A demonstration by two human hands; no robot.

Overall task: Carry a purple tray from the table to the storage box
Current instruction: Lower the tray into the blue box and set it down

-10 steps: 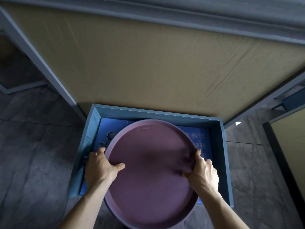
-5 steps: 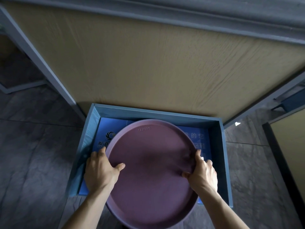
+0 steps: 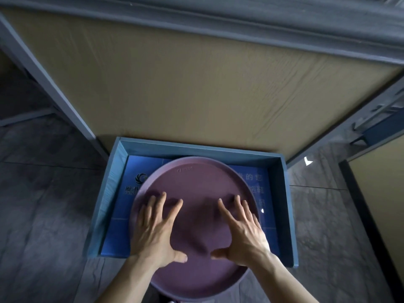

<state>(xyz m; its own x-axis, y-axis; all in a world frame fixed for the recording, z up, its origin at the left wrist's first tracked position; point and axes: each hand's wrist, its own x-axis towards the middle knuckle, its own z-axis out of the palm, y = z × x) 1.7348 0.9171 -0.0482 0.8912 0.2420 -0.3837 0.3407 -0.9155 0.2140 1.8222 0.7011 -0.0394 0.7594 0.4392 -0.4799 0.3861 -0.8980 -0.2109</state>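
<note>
One round purple tray point(image 3: 196, 182), matte with a low raised rim and faint embossed lettering near its 12 o'clock edge, is lying in one blue storage box point(image 3: 288, 206) on the grey tiled floor point(image 3: 43, 204), its 6 o'clock rim jutting out over the box's near wall. Two hands are showing, each grip spread wide and holding nothing: the left hand point(image 3: 154, 231) is hovering flat over the tray toward 8 o'clock, the right hand point(image 3: 242, 231) toward 4 o'clock; actual contact is unclear. One tan surface point(image 3: 196, 84) is lying beyond the box at 12 o'clock.
</note>
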